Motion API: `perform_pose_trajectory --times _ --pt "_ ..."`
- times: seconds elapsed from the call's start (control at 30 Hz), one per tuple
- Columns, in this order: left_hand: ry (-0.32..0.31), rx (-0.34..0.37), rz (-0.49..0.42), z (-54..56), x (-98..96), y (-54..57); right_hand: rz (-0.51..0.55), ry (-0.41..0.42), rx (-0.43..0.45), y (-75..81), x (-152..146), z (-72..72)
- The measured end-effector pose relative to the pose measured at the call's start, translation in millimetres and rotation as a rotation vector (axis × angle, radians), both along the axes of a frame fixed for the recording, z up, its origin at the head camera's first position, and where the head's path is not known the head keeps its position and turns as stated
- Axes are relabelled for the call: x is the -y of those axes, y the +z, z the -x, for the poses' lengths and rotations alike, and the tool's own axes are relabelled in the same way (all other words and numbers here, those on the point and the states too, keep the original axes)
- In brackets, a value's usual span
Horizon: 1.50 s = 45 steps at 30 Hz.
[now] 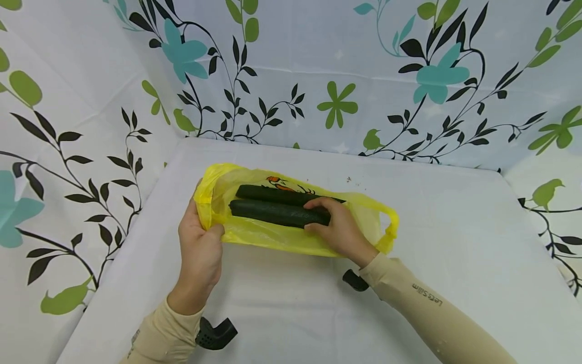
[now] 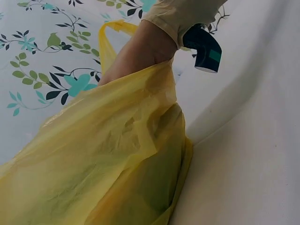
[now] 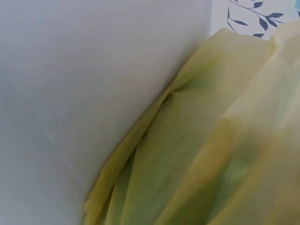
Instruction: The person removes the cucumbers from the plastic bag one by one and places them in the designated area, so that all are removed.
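A thin yellow plastic bag [image 1: 273, 241] lies sideways over the table, its mouth open upward. Inside it are two long dark green cucumbers, a front one [image 1: 273, 212] and a back one [image 1: 259, 193], side by side. My left hand [image 1: 202, 253] grips the bag's left edge, thumb in front. Reaching in over the near side, my right hand [image 1: 338, 227] holds the right end of the front cucumber between thumb and fingers. In the left wrist view the right wrist [image 2: 145, 51] goes down behind the bag's film [image 2: 93, 150]. Only bag film [image 3: 187, 140] fills the right wrist view's right side, hiding the hand.
The white-covered table [image 1: 454, 242] extends around the bag. Behind it hangs a leaf-and-flower patterned cloth [image 1: 291, 55]. A loop handle [image 1: 392, 227] of the bag sticks out at the right. Black wrist devices [image 1: 215, 334] hang below both wrists.
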<state>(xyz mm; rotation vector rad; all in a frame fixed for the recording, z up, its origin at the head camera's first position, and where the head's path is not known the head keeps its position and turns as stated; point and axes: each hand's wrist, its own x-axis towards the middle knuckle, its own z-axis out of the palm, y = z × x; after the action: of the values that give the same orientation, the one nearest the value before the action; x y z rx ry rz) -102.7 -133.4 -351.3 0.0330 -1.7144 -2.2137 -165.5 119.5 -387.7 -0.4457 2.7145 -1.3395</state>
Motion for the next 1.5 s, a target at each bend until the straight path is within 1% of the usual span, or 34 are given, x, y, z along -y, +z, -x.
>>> perform_pose_trajectory --times 0.23,0.5,0.67,0.8,1.07,1.3,1.4,1.5 --pt "-0.010 -0.013 -0.003 0.0 0.2 2.3 0.099 -0.004 -0.004 8.0 -5 -3.9" --pt "-0.009 0.006 -0.004 0.4 -0.5 2.1 0.227 0.031 0.014 12.9 -7 -7.4" --pt "-0.016 0.015 0.003 0.1 -0.8 1.7 0.306 0.060 0.009 15.1 -7 -7.4" --pt "-0.020 0.019 0.008 -0.1 -1.7 1.9 0.378 0.078 0.022 18.0 -8 -7.3" --pt "-0.013 0.042 0.011 -0.2 -2.9 2.0 0.534 0.111 0.083 28.9 -5 -11.0" --pt "-0.019 0.043 0.007 -0.8 -3.1 0.6 0.645 0.140 0.135 44.8 -3 -17.0" --pt "-0.025 0.038 0.004 -1.0 -2.9 -0.5 0.707 0.151 0.178 52.9 -2 -19.4" --pt "-0.036 0.037 0.007 -1.1 -2.8 -1.3 0.788 0.166 0.246 60.8 -3 -21.9"
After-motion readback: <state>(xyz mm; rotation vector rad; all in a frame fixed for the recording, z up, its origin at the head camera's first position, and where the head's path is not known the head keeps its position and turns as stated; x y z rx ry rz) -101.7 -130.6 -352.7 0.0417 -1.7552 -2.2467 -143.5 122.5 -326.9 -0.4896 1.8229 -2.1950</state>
